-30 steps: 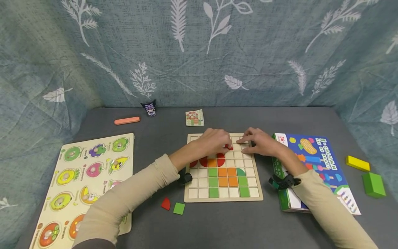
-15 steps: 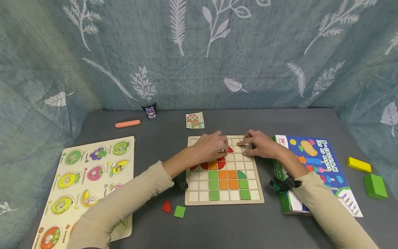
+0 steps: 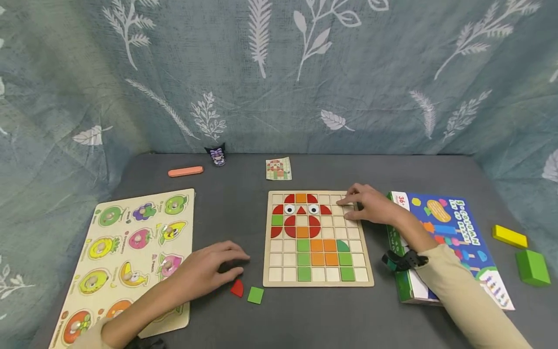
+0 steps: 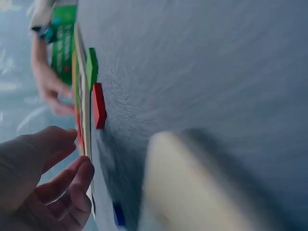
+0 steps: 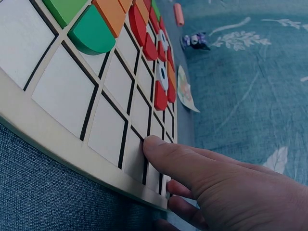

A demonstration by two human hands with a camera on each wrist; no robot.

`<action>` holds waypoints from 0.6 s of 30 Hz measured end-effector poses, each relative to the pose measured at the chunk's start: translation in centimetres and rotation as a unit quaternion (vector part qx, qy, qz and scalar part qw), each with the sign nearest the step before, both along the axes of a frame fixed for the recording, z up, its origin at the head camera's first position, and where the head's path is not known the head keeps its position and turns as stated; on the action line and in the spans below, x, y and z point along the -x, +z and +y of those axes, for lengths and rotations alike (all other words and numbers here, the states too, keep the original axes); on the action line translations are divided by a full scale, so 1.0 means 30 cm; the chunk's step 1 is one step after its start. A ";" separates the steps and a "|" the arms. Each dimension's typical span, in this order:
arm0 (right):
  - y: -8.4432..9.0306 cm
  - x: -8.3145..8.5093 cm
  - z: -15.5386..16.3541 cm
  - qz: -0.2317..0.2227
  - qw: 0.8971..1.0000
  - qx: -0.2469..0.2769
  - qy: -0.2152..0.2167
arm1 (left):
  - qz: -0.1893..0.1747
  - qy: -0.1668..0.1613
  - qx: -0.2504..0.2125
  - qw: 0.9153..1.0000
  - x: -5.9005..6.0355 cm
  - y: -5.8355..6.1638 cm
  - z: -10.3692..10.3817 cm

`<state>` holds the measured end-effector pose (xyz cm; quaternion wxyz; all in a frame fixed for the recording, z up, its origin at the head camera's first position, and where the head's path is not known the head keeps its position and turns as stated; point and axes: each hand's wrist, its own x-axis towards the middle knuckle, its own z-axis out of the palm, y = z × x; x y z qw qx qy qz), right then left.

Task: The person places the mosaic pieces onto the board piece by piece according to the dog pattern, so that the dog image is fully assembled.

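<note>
My left hand (image 3: pixel 213 266) hovers beside two loose pieces, a red quarter-circle piece (image 3: pixel 237 288) and a green square tile (image 3: pixel 255 295). Nothing is between its loosely bent fingers, and in the left wrist view the thumb and fingertips stand apart. My right hand (image 3: pixel 370 204) rests at the upper right of the wooden grid board (image 3: pixel 318 284), its thumb on a cell near the edge in the right wrist view. On the board, red, orange and green pieces form a figure with two white eye tiles (image 3: pixel 313 209) and a small red triangle (image 3: pixel 301 210).
A fruit knob puzzle (image 3: pixel 144 208) lies left, partly under my left arm. The blue box (image 3: pixel 440 218) stands right, with yellow (image 3: pixel 510 236) and green (image 3: pixel 533 268) blocks beyond it. Behind the board are a picture card (image 3: pixel 278 169), an orange stick (image 3: pixel 185 171) and a figurine (image 3: pixel 217 155).
My left hand has left the board and swung down and left toward the loose red and green pieces, uncovering the face pieces. My right hand has stayed at the board's right edge.
</note>
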<state>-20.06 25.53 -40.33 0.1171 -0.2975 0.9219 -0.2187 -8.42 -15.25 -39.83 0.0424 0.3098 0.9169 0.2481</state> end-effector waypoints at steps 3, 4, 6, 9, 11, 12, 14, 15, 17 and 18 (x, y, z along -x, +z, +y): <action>0.001 -0.001 -0.002 -0.004 1.000 0.002 -0.003 | -0.007 0.023 -0.040 0.999 -0.049 0.002 -0.055; 0.003 0.001 0.000 -0.003 1.000 0.002 -0.004 | -0.004 0.023 -0.055 0.998 -0.060 0.000 -0.062; 0.006 0.002 0.003 -0.004 1.000 0.004 -0.003 | 0.009 0.018 -0.069 0.997 -0.083 -0.006 -0.067; 0.003 0.002 0.006 -0.005 1.000 0.004 -0.003 | 0.017 0.003 -0.057 0.998 -0.115 -0.014 -0.052; 0.004 0.001 0.008 -0.005 1.000 0.003 -0.001 | 0.012 -0.009 -0.045 0.999 -0.130 -0.019 -0.033; 0.003 0.002 0.009 -0.004 1.000 0.002 -0.001 | 0.005 -0.015 -0.037 0.999 -0.134 -0.020 -0.023; 0.005 0.002 0.010 -0.004 1.000 0.002 -0.002 | -0.006 -0.029 -0.027 0.999 -0.138 -0.023 -0.004; 0.005 0.003 0.009 -0.003 1.000 0.001 -0.001 | -0.007 -0.036 -0.025 0.999 -0.138 -0.026 0.002; 0.005 0.001 0.007 -0.002 1.000 0.000 0.000 | -0.010 -0.048 -0.020 0.999 -0.137 -0.031 0.010; 0.005 0.002 0.006 -0.003 1.000 0.000 0.001 | -0.010 -0.054 -0.019 0.998 -0.136 -0.032 0.013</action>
